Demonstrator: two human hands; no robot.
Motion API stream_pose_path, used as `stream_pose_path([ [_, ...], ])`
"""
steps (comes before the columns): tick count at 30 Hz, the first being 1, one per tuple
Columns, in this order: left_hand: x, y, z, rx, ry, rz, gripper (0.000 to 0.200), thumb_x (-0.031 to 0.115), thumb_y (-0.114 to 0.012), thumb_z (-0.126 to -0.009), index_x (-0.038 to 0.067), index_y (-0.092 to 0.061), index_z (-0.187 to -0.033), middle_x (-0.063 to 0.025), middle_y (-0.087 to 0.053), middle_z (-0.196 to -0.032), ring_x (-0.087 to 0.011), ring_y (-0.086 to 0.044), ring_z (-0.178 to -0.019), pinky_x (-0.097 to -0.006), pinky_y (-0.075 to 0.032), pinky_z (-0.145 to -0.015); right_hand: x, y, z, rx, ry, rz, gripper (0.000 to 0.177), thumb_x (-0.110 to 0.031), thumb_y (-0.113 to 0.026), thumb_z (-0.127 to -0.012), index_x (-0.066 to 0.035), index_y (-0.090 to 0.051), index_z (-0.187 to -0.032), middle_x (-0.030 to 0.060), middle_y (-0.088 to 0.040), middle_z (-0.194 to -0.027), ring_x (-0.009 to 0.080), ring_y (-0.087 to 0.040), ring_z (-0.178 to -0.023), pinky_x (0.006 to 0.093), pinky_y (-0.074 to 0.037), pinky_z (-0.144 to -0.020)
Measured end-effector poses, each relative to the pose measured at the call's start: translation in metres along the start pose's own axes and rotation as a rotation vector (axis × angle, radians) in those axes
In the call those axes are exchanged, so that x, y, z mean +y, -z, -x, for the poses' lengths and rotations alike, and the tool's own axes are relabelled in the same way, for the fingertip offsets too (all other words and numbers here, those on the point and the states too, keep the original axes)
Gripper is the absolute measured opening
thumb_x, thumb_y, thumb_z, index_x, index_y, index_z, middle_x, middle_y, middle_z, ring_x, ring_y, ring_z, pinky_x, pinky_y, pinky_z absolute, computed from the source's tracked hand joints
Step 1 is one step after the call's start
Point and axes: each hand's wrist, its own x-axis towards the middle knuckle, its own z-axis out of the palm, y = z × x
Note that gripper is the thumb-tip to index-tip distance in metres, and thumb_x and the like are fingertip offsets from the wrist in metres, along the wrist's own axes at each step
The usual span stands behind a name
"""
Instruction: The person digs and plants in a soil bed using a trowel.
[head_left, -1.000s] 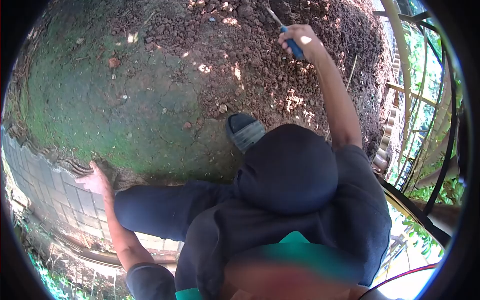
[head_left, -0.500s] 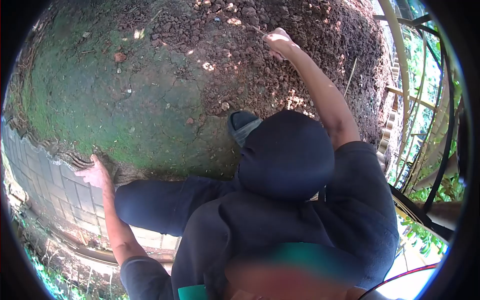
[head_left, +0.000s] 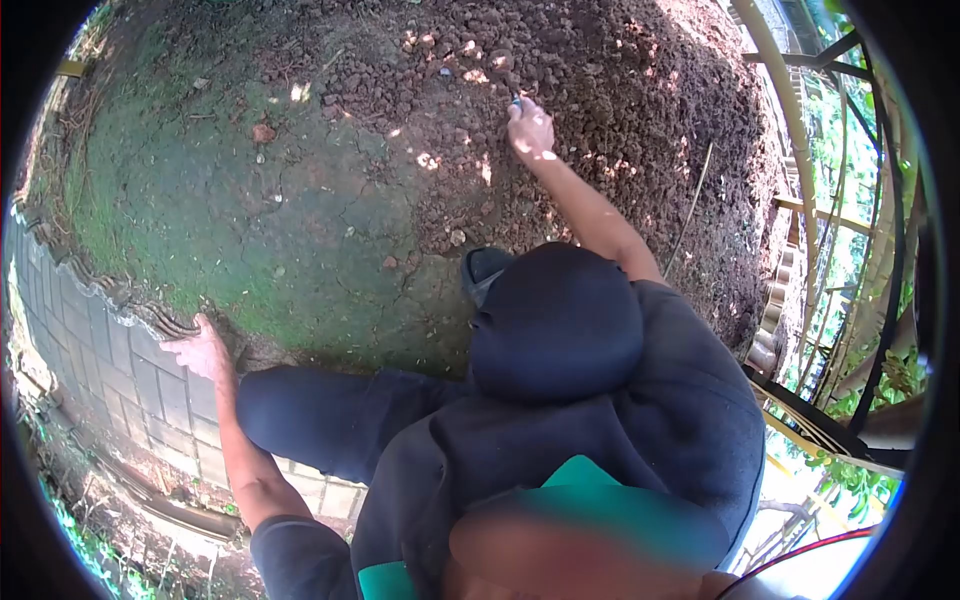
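My right hand (head_left: 531, 128) is closed at the border between the loose broken soil (head_left: 600, 110) and the smoother ground. A small blue bit (head_left: 516, 102) pokes out at its fingertips; the rest of what it grips is hidden in the fist. Off to the left, my left hand (head_left: 203, 352) leans on the ridged border (head_left: 172, 323) beside the paving, thumb apart from the fingers, holding nothing that I can see. Between the two hands spreads compacted, mossy ground (head_left: 260, 220) with fine cracks.
My shoe (head_left: 484, 270) stands on the soil's edge by my bent knee (head_left: 556, 325). Grey paving (head_left: 130, 375) runs along the left. A thin stick (head_left: 692, 205) lies on the soil at right, near a bamboo fence (head_left: 780, 110). Small stones dot the ground.
My right hand has come nearer to my body and slightly left, its arm more bent. The left hand keeps its place on the border. The view has shifted slightly.
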Motion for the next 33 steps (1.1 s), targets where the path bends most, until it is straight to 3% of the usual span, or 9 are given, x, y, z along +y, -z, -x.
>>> stream_pose_path([
  [3,-0.004,-0.003,-0.005,0.01,0.001,0.007,0.108,0.064,-0.059,-0.074,-0.006,-0.01,-0.14,-0.0323,-0.051,-0.108,-0.0418,-0.06,-0.091,-0.048,-0.052,-0.077,0.013,0.011,-0.009,0.001,-0.072,-0.251,0.033,-0.024,-0.06,-0.083,-0.003,-0.064,-0.108,0.0123,-0.066,-0.071,0.0216,-0.064,-0.06,0.0339,-0.05,-0.057],
  [4,-0.006,-0.005,-0.005,0.017,-0.005,0.008,0.108,0.063,-0.06,-0.073,-0.006,-0.011,-0.14,-0.0323,-0.051,-0.108,-0.0418,-0.06,-0.091,-0.0478,-0.052,-0.077,0.002,0.031,-0.006,-0.069,-0.303,-0.428,0.032,-0.025,-0.06,-0.077,-0.006,-0.068,-0.101,0.023,-0.065,-0.095,0.0339,-0.063,-0.093,0.0382,-0.046,-0.085],
  [8,-0.009,-0.011,-0.007,0.042,-0.009,-0.012,0.108,0.062,-0.062,-0.072,-0.006,-0.011,-0.14,-0.0321,-0.051,-0.107,-0.0419,-0.06,-0.091,-0.0475,-0.052,-0.075,-0.013,0.087,-0.017,0.074,-0.142,-0.673,0.022,-0.016,-0.058,-0.079,-0.008,-0.071,-0.095,0.0039,-0.057,-0.056,0.0095,-0.052,-0.046,0.0264,-0.04,-0.042],
  [14,-0.005,-0.009,-0.006,0.036,-0.011,-0.001,0.109,0.062,-0.063,-0.072,-0.006,-0.011,-0.14,-0.0323,-0.052,-0.106,-0.0416,-0.06,-0.091,-0.0473,-0.052,-0.076,-0.056,0.184,0.017,-0.247,-0.159,-0.469,0.03,-0.022,-0.057,-0.086,0.001,-0.063,-0.104,0.0033,-0.055,-0.058,0.0079,-0.047,-0.043,0.0232,-0.035,-0.036],
  [19,-0.002,-0.001,-0.002,0.01,-0.003,-0.009,0.108,0.06,-0.063,-0.073,-0.005,-0.011,-0.14,-0.0326,-0.051,-0.107,-0.042,-0.06,-0.091,-0.047,-0.052,-0.077,-0.064,0.167,0.023,0.008,0.103,-0.494,0.027,-0.026,-0.054,-0.09,0.0,-0.058,-0.095,0.0026,-0.055,-0.062,0.006,-0.046,-0.043,0.0199,-0.035,-0.035],
  [22,-0.007,-0.008,-0.005,0.045,-0.015,-0.004,0.107,0.059,-0.063,-0.073,-0.005,-0.011,-0.14,-0.033,-0.052,-0.106,-0.0425,-0.06,-0.09,-0.047,-0.052,-0.076,-0.021,0.04,0.062,0.032,-0.155,-0.518,0.041,-0.041,-0.044,-0.093,-0.003,-0.057,-0.085,0.0042,-0.055,-0.059,0.0096,-0.046,-0.039,0.0223,-0.037,-0.034],
  [23,-0.005,-0.006,-0.007,0.044,-0.018,-0.008,0.107,0.059,-0.064,-0.073,-0.006,-0.011,-0.14,-0.0331,-0.052,-0.106,-0.0428,-0.06,-0.09,-0.0472,-0.052,-0.076,-0.015,0.053,0.074,-0.478,-0.342,-0.597,0.042,-0.04,-0.042,-0.095,-0.002,-0.056,-0.084,0.0043,-0.054,-0.056,0.0101,-0.042,-0.036,0.0233,-0.034,-0.032],
  [25,-0.001,-0.003,-0.002,0.036,-0.006,-0.017,0.107,0.057,-0.065,-0.073,-0.006,-0.01,-0.139,-0.0332,-0.052,-0.106,-0.0434,-0.06,-0.091,-0.0476,-0.052,-0.077,-0.04,0.106,0.055,-0.544,-0.592,-0.717,0.043,-0.038,-0.043,-0.095,0.001,-0.056,-0.082,0.0051,-0.053,-0.055,0.0103,-0.041,-0.036,0.0242,-0.03,-0.031],
  [33,0.05,0.066,-0.021,-0.246,-0.591,-0.334,0.08,0.057,-0.058,-0.078,-0.004,-0.045,-0.129,-0.0314,-0.052,-0.116,-0.0427,-0.053,-0.108,-0.0451,-0.042,-0.093,-0.056,0.152,0.044,-0.061,0.05,-0.728,0.036,-0.031,-0.049,-0.092,0.002,-0.058,-0.083,0.0059,-0.054,-0.056,0.0106,-0.045,-0.038,0.0247,-0.034,-0.033],
])
